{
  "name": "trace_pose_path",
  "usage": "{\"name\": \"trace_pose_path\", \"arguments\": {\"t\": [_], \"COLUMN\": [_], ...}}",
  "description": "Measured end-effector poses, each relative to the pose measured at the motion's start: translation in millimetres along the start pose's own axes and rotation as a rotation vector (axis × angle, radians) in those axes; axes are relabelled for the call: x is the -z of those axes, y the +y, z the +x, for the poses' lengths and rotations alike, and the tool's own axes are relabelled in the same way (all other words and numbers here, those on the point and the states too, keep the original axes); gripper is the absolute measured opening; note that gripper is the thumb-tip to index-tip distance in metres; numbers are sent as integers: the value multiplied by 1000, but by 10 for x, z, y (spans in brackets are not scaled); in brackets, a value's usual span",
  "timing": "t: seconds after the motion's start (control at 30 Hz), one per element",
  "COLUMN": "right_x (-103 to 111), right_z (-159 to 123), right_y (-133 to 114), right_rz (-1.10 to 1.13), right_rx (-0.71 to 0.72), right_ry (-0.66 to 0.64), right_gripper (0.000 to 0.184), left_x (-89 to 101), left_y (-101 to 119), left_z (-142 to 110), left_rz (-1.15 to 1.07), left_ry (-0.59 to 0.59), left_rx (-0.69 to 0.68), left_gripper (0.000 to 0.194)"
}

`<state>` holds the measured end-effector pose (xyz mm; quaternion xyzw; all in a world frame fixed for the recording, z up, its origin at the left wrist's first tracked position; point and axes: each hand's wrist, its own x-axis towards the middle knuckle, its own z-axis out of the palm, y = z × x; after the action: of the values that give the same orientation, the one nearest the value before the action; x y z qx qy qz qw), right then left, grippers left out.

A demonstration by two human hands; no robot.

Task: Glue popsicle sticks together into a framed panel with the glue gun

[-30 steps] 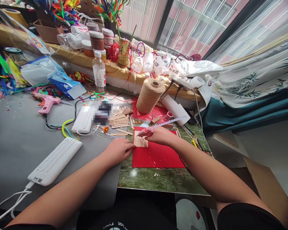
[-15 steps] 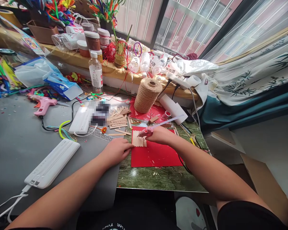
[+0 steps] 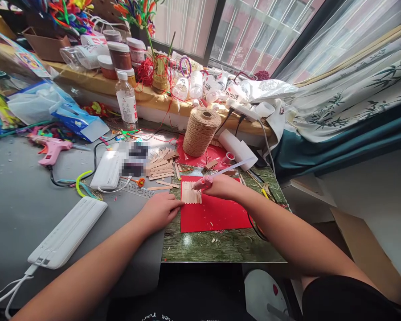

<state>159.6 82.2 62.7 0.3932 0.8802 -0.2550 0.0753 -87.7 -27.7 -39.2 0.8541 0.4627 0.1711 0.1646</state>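
My right hand [image 3: 223,187] is wrapped round a pink hot glue gun [image 3: 204,181], with a long translucent glue stick [image 3: 235,166] jutting from its back. The gun's nozzle points left, over a small panel of craft sticks [image 3: 188,196] laid side by side; whether it touches them I cannot tell. That panel lies at the upper left of a red sheet [image 3: 217,218]. Resting low at the sheet's left edge, my left hand [image 3: 159,209] has its index finger stretched to the panel's lower left corner and its thumb apart. Nothing shows in it.
Loose craft sticks [image 3: 161,168] lie behind my left hand. A twine spool [image 3: 202,132] stands beyond the sheet. Further left are two white power banks [image 3: 68,232], a second pink glue gun [image 3: 54,149] and a water bottle [image 3: 127,104]. A cord [image 3: 255,227] runs beneath my right forearm.
The view has shifted slightly, so the whole scene sits a little further left. Both hands keep nearly the same place over the sticks, and the glue gun stays in my right hand.
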Motion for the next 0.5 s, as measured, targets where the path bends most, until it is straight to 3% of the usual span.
{"name": "trace_pose_path", "arguments": {"t": [0.5], "right_x": [-34], "right_z": [-40], "right_y": [82], "right_rz": [-19], "right_rx": [13], "right_ry": [-2], "right_gripper": [45], "left_x": [-21], "left_y": [-18], "left_z": [11], "left_rz": [0], "left_ry": [-17], "left_rx": [-5], "left_gripper": [33]}}
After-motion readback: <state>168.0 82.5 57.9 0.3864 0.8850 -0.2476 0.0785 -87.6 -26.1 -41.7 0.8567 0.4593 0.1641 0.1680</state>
